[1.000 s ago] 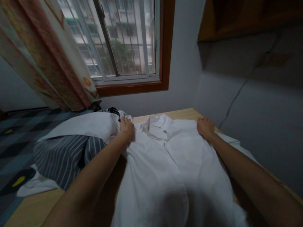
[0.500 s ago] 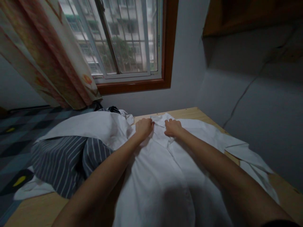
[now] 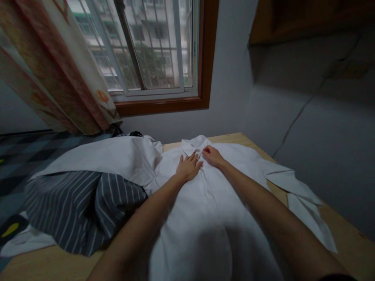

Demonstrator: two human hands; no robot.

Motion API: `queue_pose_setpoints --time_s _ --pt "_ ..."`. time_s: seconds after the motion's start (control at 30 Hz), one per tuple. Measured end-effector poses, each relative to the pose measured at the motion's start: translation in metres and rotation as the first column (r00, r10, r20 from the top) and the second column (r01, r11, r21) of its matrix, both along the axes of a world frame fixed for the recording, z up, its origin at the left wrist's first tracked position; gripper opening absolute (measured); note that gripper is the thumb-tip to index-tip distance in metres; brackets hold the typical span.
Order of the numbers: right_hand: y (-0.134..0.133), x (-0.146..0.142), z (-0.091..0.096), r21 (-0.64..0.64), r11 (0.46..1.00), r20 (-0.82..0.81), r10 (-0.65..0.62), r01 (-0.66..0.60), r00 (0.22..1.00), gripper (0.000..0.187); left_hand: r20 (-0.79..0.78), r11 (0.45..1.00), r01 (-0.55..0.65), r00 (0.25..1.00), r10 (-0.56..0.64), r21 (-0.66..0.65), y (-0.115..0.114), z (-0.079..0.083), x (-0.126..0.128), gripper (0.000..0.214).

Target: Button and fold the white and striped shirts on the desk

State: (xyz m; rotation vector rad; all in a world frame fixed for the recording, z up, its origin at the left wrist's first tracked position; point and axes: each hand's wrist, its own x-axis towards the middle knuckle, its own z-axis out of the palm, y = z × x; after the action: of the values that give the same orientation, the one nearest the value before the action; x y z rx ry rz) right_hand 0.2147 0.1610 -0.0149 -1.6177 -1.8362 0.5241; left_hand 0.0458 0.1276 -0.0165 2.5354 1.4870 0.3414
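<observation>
A white shirt (image 3: 193,218) lies spread out with its collar at the far end and its front running toward me. Its sleeves reach out to the left and right. My left hand (image 3: 188,168) rests on the shirt just below the collar, fingers spread and palm down. Close beside it, my right hand (image 3: 213,155) has its fingers bent together on the shirt's front edge by the collar. The small spot between the fingertips is partly hidden.
Grey striped cloth (image 3: 79,207) is bunched under the left sleeve. The shirt lies on a wooden board (image 3: 348,234). A checked bedcover (image 3: 11,168) is at the left. Beyond are a curtain (image 3: 67,86), a window (image 3: 158,50) and a wooden shelf (image 3: 310,27) above.
My left hand has let go of the collar area, moved slightly right and nearer to me, and flattened on the shirt. My right hand stays by the collar. The view has shifted slightly.
</observation>
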Motion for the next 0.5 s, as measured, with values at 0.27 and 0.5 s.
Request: queue_pose_setpoints --time_s 0.27,0.5 --pt "-0.066 0.028 -0.015 0.018 0.972 0.466 0.199 -0.235 0.862 0.045 -0.164 0.998 -0.043 0.985 0.051 0.051 0.004 0.001 -0.002 0.071" --pt "-0.091 0.074 -0.005 0.027 0.972 0.485 0.193 -0.235 0.853 0.037 -0.133 0.995 -0.081 0.987 0.087 0.049 -0.036 0.014 0.007 0.074"
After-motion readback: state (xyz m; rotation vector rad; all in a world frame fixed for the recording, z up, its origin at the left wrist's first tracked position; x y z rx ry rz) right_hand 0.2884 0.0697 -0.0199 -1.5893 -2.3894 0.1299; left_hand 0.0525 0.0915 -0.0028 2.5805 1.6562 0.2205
